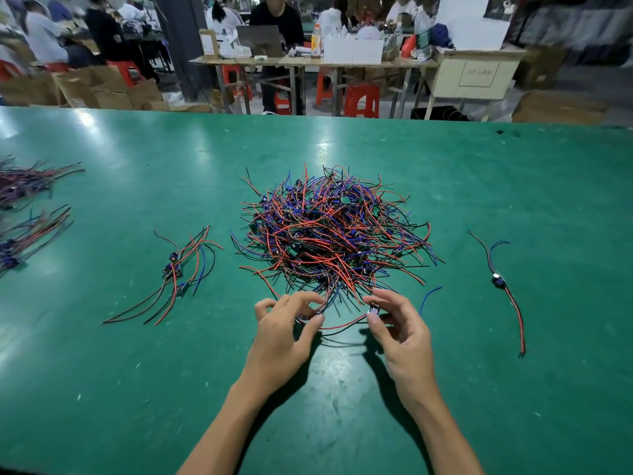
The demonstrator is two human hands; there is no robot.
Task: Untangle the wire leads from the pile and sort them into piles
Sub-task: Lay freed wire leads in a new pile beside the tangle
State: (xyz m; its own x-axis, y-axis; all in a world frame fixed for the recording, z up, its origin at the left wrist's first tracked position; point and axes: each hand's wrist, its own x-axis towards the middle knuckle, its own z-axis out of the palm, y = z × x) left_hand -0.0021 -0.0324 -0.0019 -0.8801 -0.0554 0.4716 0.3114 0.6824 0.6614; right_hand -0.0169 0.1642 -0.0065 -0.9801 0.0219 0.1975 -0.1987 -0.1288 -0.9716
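From the head view I judge the sorting barely begun: the tangled pile (pixel 330 231) looms mid-table, a small sorted bunch (pixel 181 269) lies left, and my right hand (pixel 399 332) pinches one lead's module while left-hand (pixel 286 332) fingers curl around its red wire.

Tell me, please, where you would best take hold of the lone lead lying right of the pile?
Probably pinch the lone lead at its small module, coming from above: it is the one stiff, bulky part, clear of the pile, with limp wires trailing off both ends.
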